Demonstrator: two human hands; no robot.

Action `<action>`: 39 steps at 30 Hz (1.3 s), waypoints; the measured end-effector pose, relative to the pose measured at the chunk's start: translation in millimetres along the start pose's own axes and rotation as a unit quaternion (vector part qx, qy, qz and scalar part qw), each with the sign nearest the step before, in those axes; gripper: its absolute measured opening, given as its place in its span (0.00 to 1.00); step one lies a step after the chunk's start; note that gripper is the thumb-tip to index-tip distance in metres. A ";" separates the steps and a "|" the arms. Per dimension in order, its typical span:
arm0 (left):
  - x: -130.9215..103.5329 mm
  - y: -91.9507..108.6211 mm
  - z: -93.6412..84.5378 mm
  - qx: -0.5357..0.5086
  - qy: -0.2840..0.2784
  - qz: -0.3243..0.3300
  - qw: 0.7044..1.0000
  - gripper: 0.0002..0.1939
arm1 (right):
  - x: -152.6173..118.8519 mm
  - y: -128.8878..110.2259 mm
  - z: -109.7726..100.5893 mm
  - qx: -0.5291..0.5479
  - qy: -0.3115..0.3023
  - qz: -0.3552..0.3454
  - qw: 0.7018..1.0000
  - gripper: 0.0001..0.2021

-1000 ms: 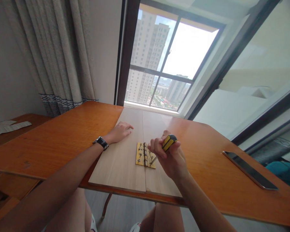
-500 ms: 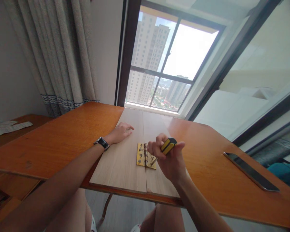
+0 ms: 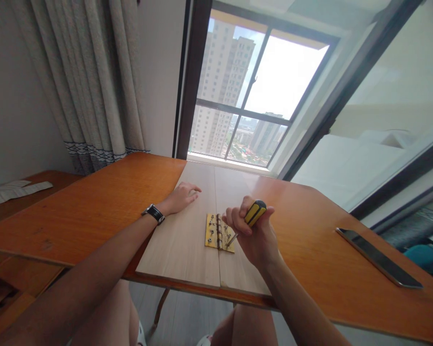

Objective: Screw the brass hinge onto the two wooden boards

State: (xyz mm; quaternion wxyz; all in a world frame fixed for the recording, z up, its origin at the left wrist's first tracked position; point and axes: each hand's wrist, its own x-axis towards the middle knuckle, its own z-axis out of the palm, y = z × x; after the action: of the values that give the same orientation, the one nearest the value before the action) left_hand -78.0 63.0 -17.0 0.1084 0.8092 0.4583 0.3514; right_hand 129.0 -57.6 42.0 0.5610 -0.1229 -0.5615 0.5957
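Observation:
My right hand (image 3: 254, 235) is wrapped round the yellow and black handle of a screwdriver (image 3: 256, 213). Its shaft slants down to the right leaf of a brass hinge (image 3: 212, 231), near that leaf's lower part. The hinge lies opened flat across the seam between two pale wooden boards (image 3: 180, 254). Several screws show on the left leaf; the right leaf is partly covered by my fingers. My left hand (image 3: 182, 197) rests flat on the left board, fingers stretched out, holding nothing. A black watch is on that wrist.
The boards lie on an orange-brown wooden table (image 3: 306, 230). A dark phone or tablet (image 3: 378, 259) is at the right. White strips (image 3: 16, 192) lie on a lower surface at far left, below a grey curtain (image 3: 94, 86). A window (image 3: 243, 110) stands beyond the table.
The whole view has shifted slightly. My right hand and the screwdriver handle have turned a little, with the tip still at the right leaf. My left hand stays on the board.

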 end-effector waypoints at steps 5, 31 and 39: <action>-3.3 1.9 -4.3 -0.040 0.051 -0.019 0.998 0.13 | 3.6 2.4 3.9 -0.014 0.018 0.005 1.000 0.28; -9.9 -0.6 -6.6 -0.037 0.049 -0.034 0.998 0.13 | 0.7 2.8 4.1 -0.027 0.040 0.000 0.999 0.23; -10.5 -0.5 -5.6 -0.021 0.026 -0.037 0.999 0.12 | 2.4 2.6 8.6 -0.057 0.035 0.015 0.998 0.28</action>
State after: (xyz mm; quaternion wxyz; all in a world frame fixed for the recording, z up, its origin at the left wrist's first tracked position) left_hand -85.5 53.9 -18.2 0.1263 0.7800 0.4827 0.3777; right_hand 120.2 -59.6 44.0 0.5634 -0.1840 -0.5728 0.5662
